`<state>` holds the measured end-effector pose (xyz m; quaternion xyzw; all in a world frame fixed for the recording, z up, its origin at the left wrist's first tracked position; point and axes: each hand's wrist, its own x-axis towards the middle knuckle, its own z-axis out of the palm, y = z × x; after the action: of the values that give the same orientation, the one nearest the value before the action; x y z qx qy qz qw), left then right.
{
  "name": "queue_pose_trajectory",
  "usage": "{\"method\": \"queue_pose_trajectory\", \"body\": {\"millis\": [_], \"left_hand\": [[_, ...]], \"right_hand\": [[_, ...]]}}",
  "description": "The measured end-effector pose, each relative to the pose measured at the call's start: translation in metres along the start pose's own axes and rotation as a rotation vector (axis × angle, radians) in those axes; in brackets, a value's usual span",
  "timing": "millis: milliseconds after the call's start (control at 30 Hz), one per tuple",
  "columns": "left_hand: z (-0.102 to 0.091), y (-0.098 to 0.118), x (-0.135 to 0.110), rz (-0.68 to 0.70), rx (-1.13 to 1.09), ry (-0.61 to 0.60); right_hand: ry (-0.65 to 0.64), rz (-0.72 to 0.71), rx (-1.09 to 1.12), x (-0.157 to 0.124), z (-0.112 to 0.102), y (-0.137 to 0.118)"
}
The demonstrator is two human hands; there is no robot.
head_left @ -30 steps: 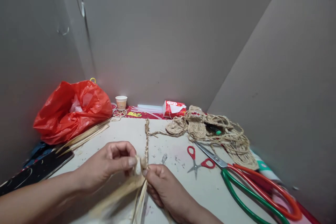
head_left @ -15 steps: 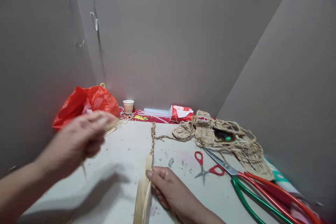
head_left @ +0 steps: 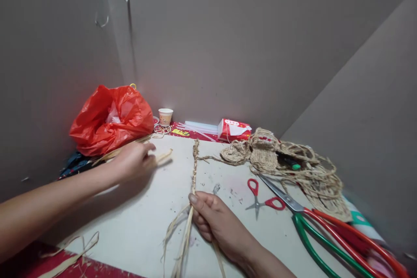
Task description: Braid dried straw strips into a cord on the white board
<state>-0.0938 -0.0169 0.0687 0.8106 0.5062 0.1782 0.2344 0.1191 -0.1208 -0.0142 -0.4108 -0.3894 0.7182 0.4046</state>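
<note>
My right hand (head_left: 215, 219) pinches a thin braid (head_left: 194, 169) of dried plant fibre between thumb and finger, at its lower end. Loose pale strands (head_left: 184, 243) spread out below the pinch towards me. The braid runs away from me up the white board. My left hand (head_left: 135, 160) is low over the board's left side, beside the red plastic bag (head_left: 114, 124). Pale husk-like strips (head_left: 163, 156) stick out from its fingers to the right; the fingertips are partly hidden.
Small red-handled scissors (head_left: 257, 202) and large shears (head_left: 289, 202) lie on the right. Behind them is a heap of coiled braided rope (head_left: 306, 169). A paper cup (head_left: 165, 117) and tissue pack (head_left: 233, 129) stand at the back. Loose strips (head_left: 76, 254) lie front left.
My left hand has moved right and down to the board beside the bag. At my right hand, thin separated strands now hang where a broad pale strip showed. The view has tilted down.
</note>
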Motion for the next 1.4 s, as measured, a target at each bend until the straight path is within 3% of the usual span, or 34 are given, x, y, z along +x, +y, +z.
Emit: {"method": "queue_pose_trajectory", "body": {"millis": [67,100,200,300,367,500,667,1033,1167,1400], "left_hand": [[-0.014,-0.006,0.000,0.007,0.060,0.113],[-0.016,-0.007,-0.002,0.009,0.001,0.101],[-0.009,0.004,-0.016,-0.011,-0.367,-0.090],[0.015,0.019,-0.032,-0.068,-0.762,-0.362],[0.035,0.026,-0.038,-0.090,-0.897,-0.451],[0.062,0.027,-0.045,-0.099,-0.835,-0.366],[0.069,0.022,-0.048,-0.075,-0.762,-0.287],[0.089,0.028,-0.042,-0.428,-1.237,-0.532],[0.091,0.030,-0.043,-0.310,-1.046,-0.526],[0.074,0.033,-0.043,0.023,-0.637,-0.338]], "right_hand": [[-0.014,0.021,0.027,-0.001,0.000,-0.001],[-0.020,0.035,0.045,-0.001,0.000,-0.001],[-0.030,0.059,0.091,-0.002,0.001,-0.002],[-0.011,0.069,0.118,-0.003,0.001,0.000],[0.006,0.082,0.134,-0.004,0.001,0.002],[0.049,0.084,0.178,-0.004,-0.001,0.007],[0.051,0.069,0.201,-0.005,0.000,0.010],[0.066,0.062,0.108,-0.004,-0.003,0.013],[0.073,0.078,0.115,-0.005,-0.002,0.012],[0.106,0.092,0.124,-0.006,0.001,0.009]]}}
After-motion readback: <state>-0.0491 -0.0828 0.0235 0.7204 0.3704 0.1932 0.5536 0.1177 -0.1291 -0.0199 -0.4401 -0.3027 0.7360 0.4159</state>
